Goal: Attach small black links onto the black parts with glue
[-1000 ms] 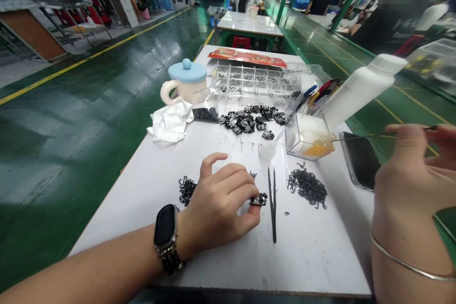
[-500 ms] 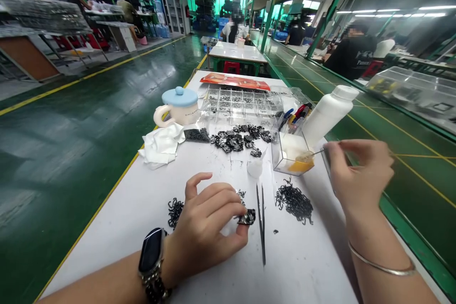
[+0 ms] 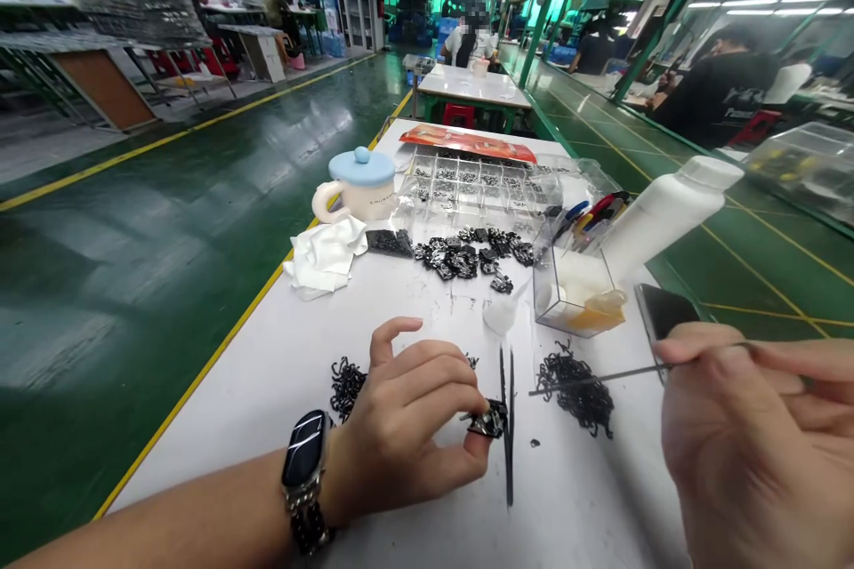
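Observation:
Between thumb and fingers, my left hand [image 3: 420, 418] pinches a small black part with shiny metal bits [image 3: 488, 420] above the white table [image 3: 400, 524]. Just right of that part lies a pair of dark tweezers [image 3: 508, 436], tips pointing away from me. My right hand [image 3: 753, 427], closed, grips a thin dark rod [image 3: 600, 378] that points left over a pile of small black curved pieces [image 3: 577, 391]; its exact kind I cannot tell. A second pile of black curved pieces [image 3: 347, 387] is partly hidden behind my left hand.
Beyond my hands are a small white dropper bottle [image 3: 500, 316], a clear box [image 3: 580, 324] with pens, and a white bottle [image 3: 673, 213]. A heap of black parts [image 3: 460, 258], a compartment tray [image 3: 480, 187], a lidded mug [image 3: 364, 191] and crumpled tissue [image 3: 326, 258] stand farther back.
My right hand has moved from beside the clear box toward me, bringing the thin rod over the pile. A dark flat object beside the box has come into view. My left hand keeps its pinch.

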Available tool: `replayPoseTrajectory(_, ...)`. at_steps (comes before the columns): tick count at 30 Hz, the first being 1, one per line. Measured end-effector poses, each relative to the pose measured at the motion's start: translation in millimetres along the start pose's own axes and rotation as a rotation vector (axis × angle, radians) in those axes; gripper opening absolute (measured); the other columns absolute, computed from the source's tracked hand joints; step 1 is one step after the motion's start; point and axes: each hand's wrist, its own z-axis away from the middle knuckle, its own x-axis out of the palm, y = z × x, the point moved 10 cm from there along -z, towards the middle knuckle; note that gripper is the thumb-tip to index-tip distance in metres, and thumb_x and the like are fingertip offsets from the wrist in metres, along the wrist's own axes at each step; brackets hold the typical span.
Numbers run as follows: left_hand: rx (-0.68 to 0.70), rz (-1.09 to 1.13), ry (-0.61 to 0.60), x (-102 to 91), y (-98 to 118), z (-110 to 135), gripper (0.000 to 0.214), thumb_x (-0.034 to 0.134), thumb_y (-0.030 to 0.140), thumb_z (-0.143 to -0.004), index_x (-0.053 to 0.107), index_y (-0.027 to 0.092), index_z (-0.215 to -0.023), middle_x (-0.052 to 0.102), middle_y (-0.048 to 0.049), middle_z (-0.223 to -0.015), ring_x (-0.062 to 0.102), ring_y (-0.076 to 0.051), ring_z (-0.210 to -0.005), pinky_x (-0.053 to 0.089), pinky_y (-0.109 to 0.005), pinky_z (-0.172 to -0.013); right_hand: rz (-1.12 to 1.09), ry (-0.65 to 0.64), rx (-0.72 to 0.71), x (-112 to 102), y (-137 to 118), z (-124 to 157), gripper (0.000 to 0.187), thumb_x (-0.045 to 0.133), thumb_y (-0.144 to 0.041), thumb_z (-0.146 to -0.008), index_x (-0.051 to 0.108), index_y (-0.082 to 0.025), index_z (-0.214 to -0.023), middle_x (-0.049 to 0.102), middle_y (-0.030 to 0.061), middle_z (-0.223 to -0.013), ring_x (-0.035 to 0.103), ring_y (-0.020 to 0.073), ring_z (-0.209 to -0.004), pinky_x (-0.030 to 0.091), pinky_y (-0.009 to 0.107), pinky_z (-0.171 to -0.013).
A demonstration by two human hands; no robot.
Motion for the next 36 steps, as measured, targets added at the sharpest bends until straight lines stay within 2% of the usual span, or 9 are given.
replayPoseTrajectory(4, -0.024, 0.03, -0.056, 7.2, -6, 2, 0.011, 0.065, 0.011, -0.066, 0.059, 0.019, -0.07, 0.066, 0.0041, -0.069, 0.065, -0.014, -0.073, 0.029, -0.041, -0.098, -0.033, -0.107, -0.018, 21, 0, 9, 0.025, 0.059, 0.006, -0.071, 0.057, -0.015, -0.084, 0.063, -0.0036, -0.06, 0.065, 0.0199, -0.064, 0.051, 0.038, -0.062)
replayPoseTrajectory(10, -0.06, 0.057, -0.11, 13.1, -8, 4, 0.011, 0.066, 0.012, -0.065, 0.058, 0.019, -0.069, 0.066, 0.0035, -0.069, 0.064, -0.015, -0.075, 0.028, -0.043, -0.098, -0.059, -0.197, -0.034, 31, 0, 17, 0.026, 0.056, 0.007, -0.075, 0.056, -0.014, -0.089, 0.064, -0.0015, -0.064, 0.066, 0.0193, -0.067, 0.052, 0.035, -0.058)
replayPoseTrajectory(29, -0.073, 0.067, -0.125, 12.7, -9, 3, 0.013, 0.066, 0.008, -0.062, 0.058, 0.016, -0.069, 0.065, 0.0019, -0.069, 0.064, -0.014, -0.074, 0.029, -0.043, -0.097, -0.065, -0.208, 0.043, 33, 9, 24, 0.025, 0.057, 0.004, -0.076, 0.055, -0.016, -0.091, 0.066, 0.0007, -0.069, 0.067, 0.0206, -0.07, 0.051, 0.034, -0.061)
replayPoseTrajectory(32, -0.055, 0.065, -0.116, 10.6, -5, 2, 0.012, 0.064, 0.008, -0.064, 0.058, 0.017, -0.07, 0.065, 0.0019, -0.069, 0.064, -0.014, -0.075, 0.029, -0.043, -0.096, -0.054, -0.126, 0.088, 24, 13, 17, 0.02, 0.061, -0.001, -0.076, 0.056, -0.017, -0.087, 0.067, -0.0005, -0.067, 0.066, 0.0181, -0.067, 0.052, 0.034, -0.063)
replayPoseTrajectory(33, -0.046, 0.066, -0.112, 9.9, -3, 1, 0.011, 0.063, 0.009, -0.065, 0.058, 0.017, -0.07, 0.065, 0.0021, -0.069, 0.064, -0.014, -0.075, 0.029, -0.043, -0.096, -0.044, -0.053, 0.11, 14, 16, 13, 0.018, 0.064, -0.003, -0.074, 0.057, -0.017, -0.084, 0.066, -0.0013, -0.064, 0.066, 0.0173, -0.066, 0.053, 0.034, -0.065)
replayPoseTrajectory(36, -0.026, 0.061, -0.11, 9.6, 0, 1, 0.01, 0.062, 0.01, -0.066, 0.058, 0.018, -0.071, 0.065, 0.0032, -0.069, 0.064, -0.014, -0.075, 0.029, -0.042, -0.097, 0.05, 0.229, 0.097, -33, 24, -6, 0.021, 0.071, -0.009, -0.067, 0.056, -0.017, -0.079, 0.06, -0.004, -0.06, 0.065, 0.0161, -0.064, 0.053, 0.035, -0.069)
